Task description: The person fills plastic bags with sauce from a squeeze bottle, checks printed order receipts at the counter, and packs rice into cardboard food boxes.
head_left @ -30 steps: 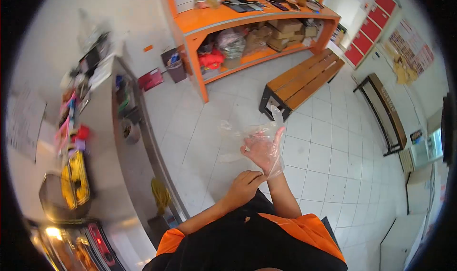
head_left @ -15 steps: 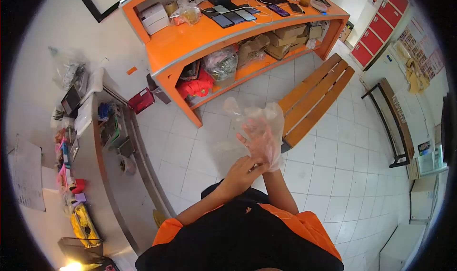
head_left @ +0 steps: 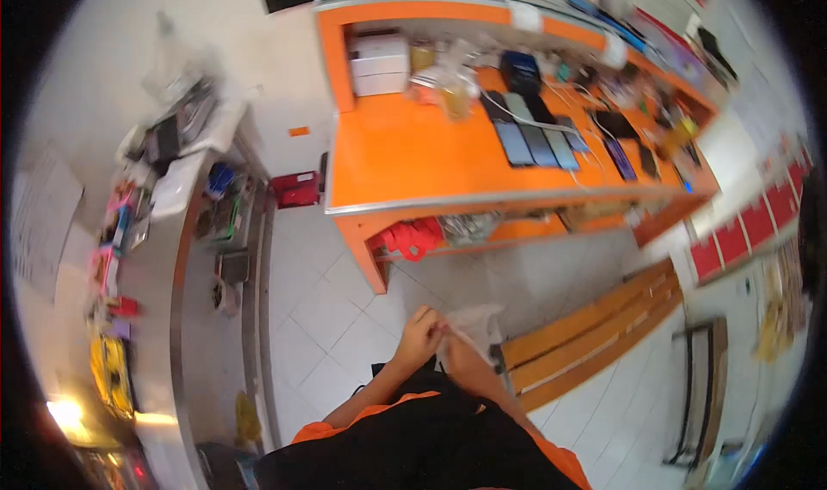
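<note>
My left hand (head_left: 420, 337) is closed, its fingers pinching the edge of a clear plastic glove (head_left: 479, 322) at my right wrist or palm. Close beside it, my right hand (head_left: 461, 352) is blurred and partly covered by the thin plastic. Its fingers are too smeared to make out. Both hands are low in front of my body, above the tiled floor, between the orange desk and the wooden bench.
An orange desk (head_left: 405, 171) holding several phones (head_left: 538, 141) and cables stands ahead. A slatted wooden bench (head_left: 594, 335) is at the right. Along the left runs a metal counter (head_left: 159, 275) with a yellow item (head_left: 112, 374). Red lockers (head_left: 745, 232) stand at the far right.
The view has turned and moved nearer the orange desk. My right hand, earlier spread inside the clear glove, has come lower with my left hand still at it.
</note>
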Available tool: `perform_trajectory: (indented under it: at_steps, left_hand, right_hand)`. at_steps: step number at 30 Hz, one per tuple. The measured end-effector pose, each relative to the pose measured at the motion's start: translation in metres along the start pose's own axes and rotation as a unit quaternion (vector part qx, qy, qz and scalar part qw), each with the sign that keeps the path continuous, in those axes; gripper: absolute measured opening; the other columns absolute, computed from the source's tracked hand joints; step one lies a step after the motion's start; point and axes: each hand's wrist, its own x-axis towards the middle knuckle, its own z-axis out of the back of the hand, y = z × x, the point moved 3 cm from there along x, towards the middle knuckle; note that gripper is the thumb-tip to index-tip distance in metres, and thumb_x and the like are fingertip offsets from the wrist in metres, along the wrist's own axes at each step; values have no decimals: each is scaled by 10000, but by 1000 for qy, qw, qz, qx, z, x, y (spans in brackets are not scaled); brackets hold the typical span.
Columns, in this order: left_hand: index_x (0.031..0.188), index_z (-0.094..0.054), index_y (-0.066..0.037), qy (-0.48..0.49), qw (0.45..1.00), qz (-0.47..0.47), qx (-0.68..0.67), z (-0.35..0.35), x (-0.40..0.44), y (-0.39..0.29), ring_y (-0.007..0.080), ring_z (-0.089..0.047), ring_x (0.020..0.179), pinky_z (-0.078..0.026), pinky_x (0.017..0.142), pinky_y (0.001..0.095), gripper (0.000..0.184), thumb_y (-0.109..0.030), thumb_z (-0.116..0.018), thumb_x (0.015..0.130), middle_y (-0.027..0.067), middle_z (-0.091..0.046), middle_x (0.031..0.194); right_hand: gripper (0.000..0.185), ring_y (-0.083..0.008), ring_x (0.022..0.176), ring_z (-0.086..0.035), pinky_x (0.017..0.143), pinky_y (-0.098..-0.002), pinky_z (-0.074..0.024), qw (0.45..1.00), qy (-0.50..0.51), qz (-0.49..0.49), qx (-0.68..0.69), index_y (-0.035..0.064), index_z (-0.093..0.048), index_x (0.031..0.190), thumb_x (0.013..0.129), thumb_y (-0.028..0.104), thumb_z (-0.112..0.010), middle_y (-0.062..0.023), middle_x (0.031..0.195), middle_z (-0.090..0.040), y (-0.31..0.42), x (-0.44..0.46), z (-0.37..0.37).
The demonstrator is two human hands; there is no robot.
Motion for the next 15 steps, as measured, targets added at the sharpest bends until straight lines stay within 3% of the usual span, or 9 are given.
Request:
perform_trajectory:
  at_steps: [1,3,4,5,6,8,10,12,15]
  left_hand:
    - [700,-510,-6,-44,999,4,21,9,7,17,236,-526,676,-429,581,281,95,79,-541,672,121,-527,792]
    - [650,-499,-2,-124,990,11,67,33,17,48,230,-527,681,-428,592,283,95,85,-537,656,114,-530,765]
    - [616,-498,0,-112,992,55,21,44,19,72,206,-536,708,-430,612,284,93,80,-536,644,100,-545,764]
    - [627,-506,-10,-72,986,123,-84,58,22,78,169,-540,747,-435,622,268,95,75,-537,652,80,-568,804]
    - [655,-542,-21,-30,982,94,-160,68,25,92,138,-533,756,-437,635,254,98,77,-540,651,57,-586,859]
    - [695,-573,-25,0,941,234,-245,99,38,80,116,-531,718,-438,635,240,104,67,-542,660,37,-595,839]
    - [766,-610,-3,-91,944,288,-136,139,53,69,93,-529,628,-435,573,227,129,37,-523,681,37,-594,737]
    - [784,-617,0,-238,935,251,-75,186,60,88,87,-527,609,-428,568,220,103,2,-541,714,27,-585,682]
    - [788,-623,20,-368,896,240,61,247,99,102,99,-524,558,-420,532,221,134,-94,-594,725,44,-594,639]
  right_hand:
    - [371,-365,934,-462,852,-408,-357,997,72,-5,21,-23,-457,1114,769,105,-504,-229,988,-486,4,12,-6]
    - [364,-338,946,-476,835,-380,-380,990,53,113,68,10,-495,1081,728,73,-565,-202,1026,-494,15,35,4]
    - [366,-324,952,-483,826,-366,-391,980,39,171,95,27,-514,1064,708,57,-596,-188,1045,-497,19,49,16]
    - [372,-313,958,-489,830,-350,-394,979,50,151,131,29,-520,1063,706,84,-611,-173,1028,-511,22,68,34]
    - [356,-311,957,-490,824,-359,-395,981,34,141,131,25,-520,1058,718,93,-602,-171,1027,-508,15,89,48]
    - [327,-307,955,-492,812,-376,-399,985,15,107,138,17,-522,1050,743,112,-583,-167,1024,-502,0,120,67]
    - [300,-287,953,-499,810,-369,-401,979,-26,143,144,15,-531,1020,739,105,-584,-155,1020,-512,-2,156,85]
    - [274,-273,950,-505,811,-362,-399,974,-53,158,152,16,-538,995,738,99,-584,-145,1017,-520,-12,184,92]
    - [247,-269,945,-508,820,-354,-389,977,-49,141,154,19,-542,971,738,88,-582,-141,1011,-527,-35,230,91]
